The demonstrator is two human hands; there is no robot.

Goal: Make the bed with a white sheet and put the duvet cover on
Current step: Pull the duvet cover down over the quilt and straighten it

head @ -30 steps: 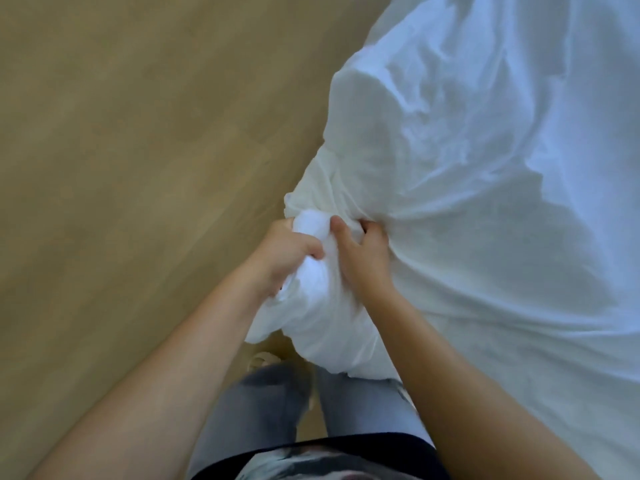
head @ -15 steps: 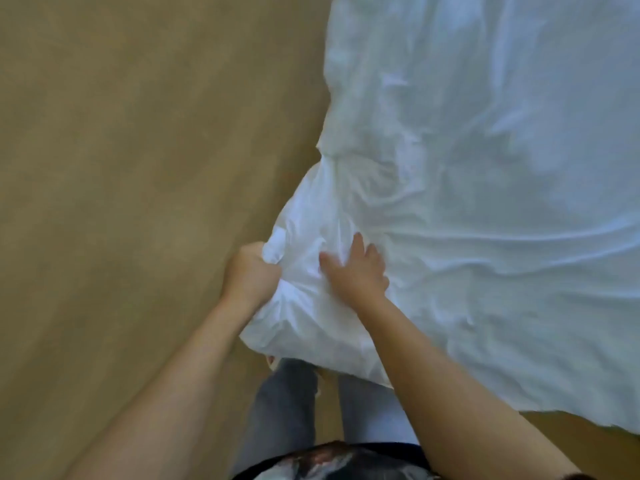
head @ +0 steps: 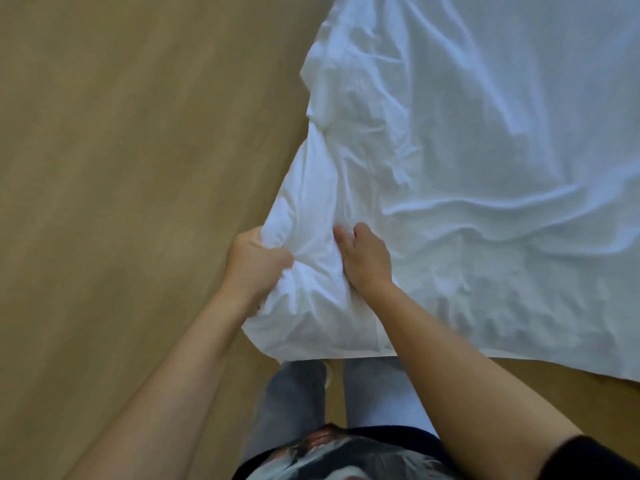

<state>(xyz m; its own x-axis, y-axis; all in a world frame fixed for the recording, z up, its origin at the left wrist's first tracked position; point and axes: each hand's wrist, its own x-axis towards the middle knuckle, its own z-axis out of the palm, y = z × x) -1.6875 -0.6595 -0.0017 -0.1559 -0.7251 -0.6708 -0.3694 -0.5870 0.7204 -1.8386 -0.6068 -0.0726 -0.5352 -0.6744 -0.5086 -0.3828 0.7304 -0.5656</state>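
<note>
Your right hand, flat on the cloth half a second ago, now curls its fingers into the fabric. Your left hand keeps its fist on the corner. One white sheet, two hands. The gripped corner points back toward you over the wooden floor, and the rest spreads away up-right.

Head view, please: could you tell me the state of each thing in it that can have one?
white sheet: spread out, wrinkled, its near corner bunched up between both hands.
left hand: fingers curled, grips the bunched corner from the floor side.
right hand: fingers curled into the fabric, grips the same corner.
</note>
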